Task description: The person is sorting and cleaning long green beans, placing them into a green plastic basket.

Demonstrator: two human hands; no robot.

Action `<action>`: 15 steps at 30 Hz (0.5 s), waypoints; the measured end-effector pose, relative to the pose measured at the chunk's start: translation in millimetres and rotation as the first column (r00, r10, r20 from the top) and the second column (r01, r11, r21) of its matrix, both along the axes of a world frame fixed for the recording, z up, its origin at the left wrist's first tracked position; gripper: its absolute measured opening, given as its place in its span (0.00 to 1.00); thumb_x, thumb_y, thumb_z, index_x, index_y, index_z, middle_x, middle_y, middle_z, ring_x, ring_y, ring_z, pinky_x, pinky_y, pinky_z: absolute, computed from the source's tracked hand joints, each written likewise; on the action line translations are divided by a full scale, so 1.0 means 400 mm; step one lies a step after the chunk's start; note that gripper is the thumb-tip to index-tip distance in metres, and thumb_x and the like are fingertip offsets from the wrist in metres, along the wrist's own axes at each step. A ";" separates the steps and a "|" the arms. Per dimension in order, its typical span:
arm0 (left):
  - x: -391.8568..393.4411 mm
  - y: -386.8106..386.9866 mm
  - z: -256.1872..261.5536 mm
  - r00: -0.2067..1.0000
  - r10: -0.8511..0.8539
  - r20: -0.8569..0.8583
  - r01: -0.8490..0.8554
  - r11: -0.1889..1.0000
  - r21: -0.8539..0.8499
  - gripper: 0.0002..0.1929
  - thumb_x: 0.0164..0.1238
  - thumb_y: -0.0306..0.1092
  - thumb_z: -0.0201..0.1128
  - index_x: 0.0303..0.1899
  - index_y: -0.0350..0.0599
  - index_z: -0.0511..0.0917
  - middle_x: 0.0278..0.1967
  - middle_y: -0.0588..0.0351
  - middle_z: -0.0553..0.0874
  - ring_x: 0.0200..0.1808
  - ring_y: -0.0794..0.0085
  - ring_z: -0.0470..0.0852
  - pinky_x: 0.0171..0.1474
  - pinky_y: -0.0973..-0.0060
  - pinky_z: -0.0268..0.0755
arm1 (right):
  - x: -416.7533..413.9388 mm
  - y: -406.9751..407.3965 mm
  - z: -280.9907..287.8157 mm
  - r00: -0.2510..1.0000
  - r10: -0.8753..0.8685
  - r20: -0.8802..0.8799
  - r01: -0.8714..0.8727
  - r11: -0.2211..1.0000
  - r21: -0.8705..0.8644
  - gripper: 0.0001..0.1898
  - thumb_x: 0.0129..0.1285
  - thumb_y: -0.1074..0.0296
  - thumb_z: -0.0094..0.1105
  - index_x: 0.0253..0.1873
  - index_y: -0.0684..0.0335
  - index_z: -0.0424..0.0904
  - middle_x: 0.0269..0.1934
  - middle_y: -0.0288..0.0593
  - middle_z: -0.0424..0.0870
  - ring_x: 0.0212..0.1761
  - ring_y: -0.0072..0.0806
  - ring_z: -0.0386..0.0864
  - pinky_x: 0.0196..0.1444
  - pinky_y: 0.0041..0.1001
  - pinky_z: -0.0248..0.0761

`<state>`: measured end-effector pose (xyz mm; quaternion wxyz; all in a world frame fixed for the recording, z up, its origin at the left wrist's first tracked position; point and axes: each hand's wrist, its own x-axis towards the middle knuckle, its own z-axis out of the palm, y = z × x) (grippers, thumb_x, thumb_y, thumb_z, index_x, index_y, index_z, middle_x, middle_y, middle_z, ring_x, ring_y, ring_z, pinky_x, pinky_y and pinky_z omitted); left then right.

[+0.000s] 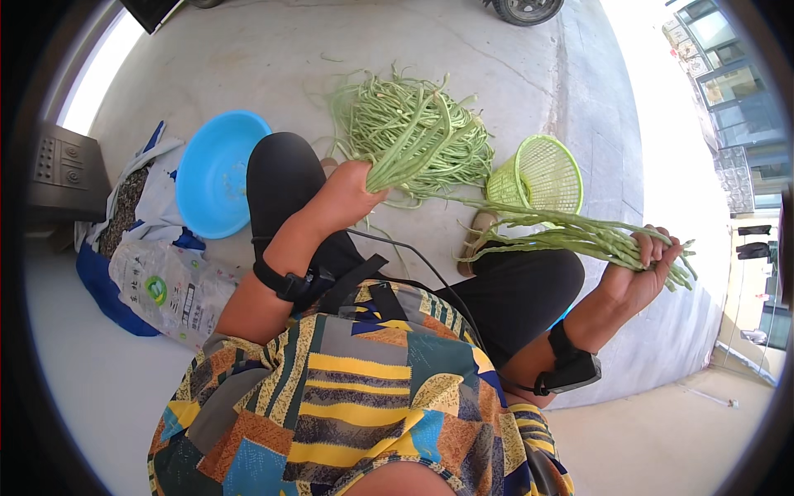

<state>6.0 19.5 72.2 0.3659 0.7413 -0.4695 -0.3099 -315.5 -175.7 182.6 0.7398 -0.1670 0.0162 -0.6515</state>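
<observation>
My left hand (345, 193) is closed around one end of a bundle of long green beans (417, 147), whose other ends fan up to the right over a big heap of long beans (378, 111) on the concrete floor. Out to the right, my right hand (645, 266) grips a second bunch of long beans (558, 239) near its ends. That bunch stretches left over my knee and shoe. A green plastic mesh basket (549, 173) stands tilted beside the heap, with some green beans visible inside.
A blue plastic basin (217, 180) with small scraps lies left of my knee. Farther left are a printed plastic sack (167, 291), an open sack of dark material (124, 208) and a brown metal box (68, 173). A vehicle wheel (527, 7) shows at the top. A black cable (428, 260) crosses my lap.
</observation>
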 end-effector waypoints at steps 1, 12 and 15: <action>-0.003 0.001 -0.004 1.000 0.006 0.003 -0.006 1.000 0.001 0.07 0.64 0.32 0.64 0.36 0.37 0.82 0.26 0.56 0.84 0.26 0.78 0.79 0.32 0.75 0.72 | 0.003 -0.002 -0.003 1.000 -0.010 -0.011 0.010 1.000 0.004 0.05 0.71 0.70 0.54 0.43 0.65 0.70 0.33 0.38 0.68 0.28 0.20 0.64 0.24 0.19 0.62; 0.001 0.005 -0.004 0.912 0.086 -0.402 -0.097 0.995 -0.008 0.09 0.64 0.23 0.56 0.44 0.35 0.78 0.31 0.58 0.85 0.24 0.81 0.78 0.27 0.81 0.72 | -0.004 -0.005 -0.015 0.998 -0.041 -0.050 0.042 0.999 0.030 0.05 0.71 0.70 0.55 0.43 0.63 0.70 0.33 0.37 0.69 0.28 0.19 0.64 0.25 0.17 0.62; -0.008 0.004 0.002 0.916 0.104 -0.388 -0.092 0.995 0.050 0.10 0.64 0.22 0.54 0.44 0.35 0.78 0.31 0.58 0.85 0.25 0.81 0.79 0.26 0.81 0.72 | -0.003 -0.008 -0.019 0.999 -0.024 -0.045 0.025 0.999 0.032 0.05 0.71 0.69 0.55 0.43 0.63 0.70 0.32 0.37 0.68 0.29 0.19 0.64 0.25 0.17 0.63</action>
